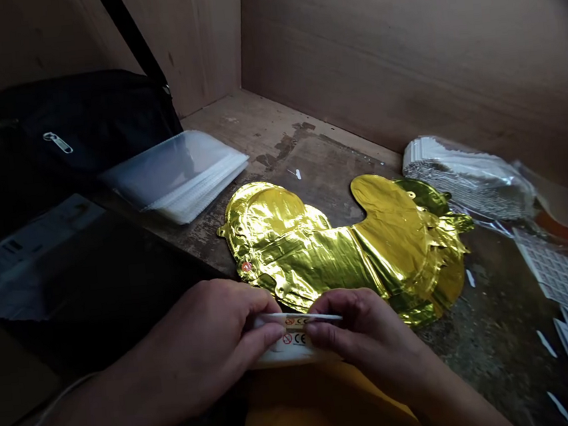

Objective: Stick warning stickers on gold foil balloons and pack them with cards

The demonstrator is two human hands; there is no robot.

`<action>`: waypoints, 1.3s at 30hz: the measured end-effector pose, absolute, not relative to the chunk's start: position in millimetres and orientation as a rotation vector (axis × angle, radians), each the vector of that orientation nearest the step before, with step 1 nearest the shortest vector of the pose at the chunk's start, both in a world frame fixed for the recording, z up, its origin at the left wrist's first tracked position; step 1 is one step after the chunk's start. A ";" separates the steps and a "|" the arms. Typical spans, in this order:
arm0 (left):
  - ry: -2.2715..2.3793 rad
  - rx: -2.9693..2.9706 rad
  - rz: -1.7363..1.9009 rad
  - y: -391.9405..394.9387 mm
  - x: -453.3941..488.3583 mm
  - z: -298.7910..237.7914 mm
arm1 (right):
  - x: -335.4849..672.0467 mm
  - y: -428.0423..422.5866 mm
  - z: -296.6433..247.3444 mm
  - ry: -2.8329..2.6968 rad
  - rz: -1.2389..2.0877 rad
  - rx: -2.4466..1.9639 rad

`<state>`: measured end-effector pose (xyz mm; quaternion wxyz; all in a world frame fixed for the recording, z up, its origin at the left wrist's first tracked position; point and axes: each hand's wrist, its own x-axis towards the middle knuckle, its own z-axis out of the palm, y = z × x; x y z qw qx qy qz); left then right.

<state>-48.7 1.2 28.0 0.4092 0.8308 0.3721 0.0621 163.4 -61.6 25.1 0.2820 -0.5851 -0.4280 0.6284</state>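
Observation:
My left hand (204,351) and my right hand (363,336) meet at the near edge of the table and pinch the two ends of a small white printed label (296,336) with red and black marks; a thin white straw-like strip lies along its top. Just beyond my fingers lies a flat pile of gold foil balloons (337,241), deflated and crinkled, spread across the wooden tabletop (277,140). A thin bangle sits on my left wrist.
A stack of clear plastic sleeves (180,173) lies at the back left, beside a black zippered bag (79,125). A dark board with a paper sheet (27,258) is at left. Bagged white items (466,179) and gridded sheets (566,273) sit at right. Wooden walls enclose the back.

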 end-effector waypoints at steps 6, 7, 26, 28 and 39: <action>0.909 1.843 0.094 5.4 -47.1 24.5 | 163.2 -63.3 28.8 -1.238 1.658 -1.630; 0.899 1.834 0.095 5.8 -47.0 24.2 | 163.3 -63.6 28.9 -1.246 1.672 -1.631; 0.904 1.431 0.022 10.6 -44.2 17.9 | 151.5 -55.5 36.9 -2.125 0.344 -1.400; 0.899 1.419 0.023 10.9 -45.0 16.2 | 151.2 -56.1 36.5 -2.120 0.310 -1.379; 0.898 1.333 0.052 10.4 -44.4 12.8 | 150.1 -60.5 32.5 -2.241 0.005 -1.190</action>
